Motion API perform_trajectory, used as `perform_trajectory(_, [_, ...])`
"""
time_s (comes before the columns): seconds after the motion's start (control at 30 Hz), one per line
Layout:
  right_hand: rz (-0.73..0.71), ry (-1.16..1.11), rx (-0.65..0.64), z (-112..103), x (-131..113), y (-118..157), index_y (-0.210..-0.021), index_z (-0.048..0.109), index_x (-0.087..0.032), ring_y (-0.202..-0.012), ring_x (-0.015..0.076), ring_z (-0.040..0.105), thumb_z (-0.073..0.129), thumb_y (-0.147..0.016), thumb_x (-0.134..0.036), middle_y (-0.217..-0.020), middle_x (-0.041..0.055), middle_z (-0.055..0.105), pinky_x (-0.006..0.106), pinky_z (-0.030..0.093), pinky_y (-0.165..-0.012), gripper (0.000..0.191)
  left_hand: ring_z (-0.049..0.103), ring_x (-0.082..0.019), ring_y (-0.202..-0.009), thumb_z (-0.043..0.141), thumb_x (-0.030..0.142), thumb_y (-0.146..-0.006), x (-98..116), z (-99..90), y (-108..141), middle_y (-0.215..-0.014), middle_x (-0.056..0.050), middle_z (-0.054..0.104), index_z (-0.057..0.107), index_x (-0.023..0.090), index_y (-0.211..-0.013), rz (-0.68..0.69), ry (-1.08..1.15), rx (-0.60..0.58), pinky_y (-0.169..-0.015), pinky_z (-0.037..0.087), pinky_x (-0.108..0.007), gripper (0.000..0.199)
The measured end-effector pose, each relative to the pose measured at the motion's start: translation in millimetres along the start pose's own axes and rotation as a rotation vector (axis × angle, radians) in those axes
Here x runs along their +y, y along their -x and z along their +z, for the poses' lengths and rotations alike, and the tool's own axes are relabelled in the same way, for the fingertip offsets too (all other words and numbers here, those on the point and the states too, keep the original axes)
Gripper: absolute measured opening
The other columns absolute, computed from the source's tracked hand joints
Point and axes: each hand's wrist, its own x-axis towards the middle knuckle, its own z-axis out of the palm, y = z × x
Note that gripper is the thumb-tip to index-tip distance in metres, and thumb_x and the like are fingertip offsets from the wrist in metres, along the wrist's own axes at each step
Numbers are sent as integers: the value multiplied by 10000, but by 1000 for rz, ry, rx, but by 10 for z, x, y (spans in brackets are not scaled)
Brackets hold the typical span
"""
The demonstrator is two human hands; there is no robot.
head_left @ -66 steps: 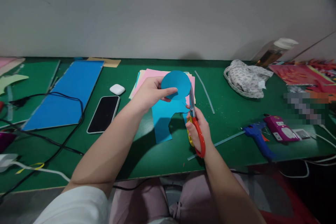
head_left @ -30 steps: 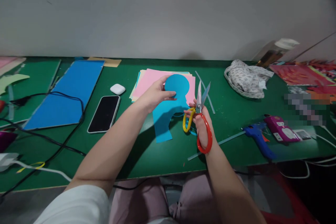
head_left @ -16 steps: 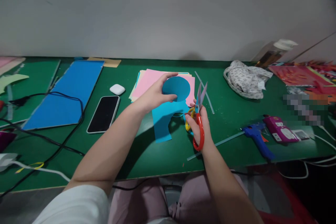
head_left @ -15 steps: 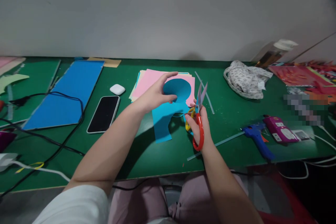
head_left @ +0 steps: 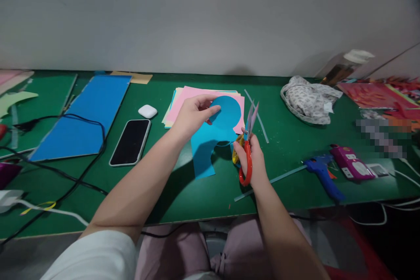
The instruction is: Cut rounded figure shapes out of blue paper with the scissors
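My left hand [head_left: 201,113] is closed on the left edge of a round blue paper disc [head_left: 228,111], thumb on top and fingers behind. In my right hand [head_left: 254,159] is a pair of scissors [head_left: 248,157] with a red handle, the blades slightly apart and pointing away from me. Yellow and blue loops [head_left: 238,146] show by the fingers of that hand; I cannot make out fully what they belong to. Below the disc lies a blue paper offcut [head_left: 203,157] with a curved cut edge. A stack of pink and pale paper [head_left: 183,100] lies behind.
To the left are a phone [head_left: 130,142], a white earbud case [head_left: 147,111], a blue board [head_left: 83,118] and black cables [head_left: 75,179]. Rightward lie a blue glue gun [head_left: 323,173], glue sticks [head_left: 287,174], a patterned cloth pouch [head_left: 306,100] and a bottle [head_left: 344,68].
My left hand has gone from spread fingers over the disc to gripping its left edge. The disc has shifted slightly right and up. The scissors have barely moved.
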Motion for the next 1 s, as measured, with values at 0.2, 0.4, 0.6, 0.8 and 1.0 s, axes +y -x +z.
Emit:
perform_trajectory(0.2, [-18,-9,5,0,28,-9,-1234,572,-232,-796,194,635,612,-811,-517,-979,66,631,393,538,-789,512,540,-93,-608,736,367,-711,-72,51,-19,-756,-7,649,692,167,-839,-23,141,49,-495,458,-195,242])
perform_trajectory(0.4, [-165,83,89,-15,-11,0,-1115,619,-242,-884,203,631,616,-828,-457,-1181,121,558,366,547,-757,359,577,-97,-545,700,456,-737,-104,96,-27,-662,41,553,536,221,-826,-218,400,75,-428,418,-174,300])
perform_trajectory(0.6, [-55,-110,-22,48,76,22,-1247,510,-229,-714,136,566,624,-839,-483,-978,45,568,318,527,-705,494,576,-68,-528,687,332,-783,-88,151,-12,-704,57,584,511,215,-894,-249,546,98,-505,517,-182,239])
perform_trajectory(0.8, [-102,-167,-84,71,37,66,-1231,483,-251,-600,95,422,671,-799,-489,-882,-5,488,269,465,-603,528,618,-91,-637,788,326,-700,-114,184,10,-784,25,666,616,198,-1048,-160,574,11,-568,520,-194,409])
perform_trajectory(1.0, [-193,-207,-135,36,37,91,-1367,375,-291,-769,145,485,631,-810,-557,-1216,90,462,347,496,-747,669,611,-94,-648,774,378,-732,-113,258,84,-780,18,684,669,201,-994,-64,551,9,-582,498,-194,333])
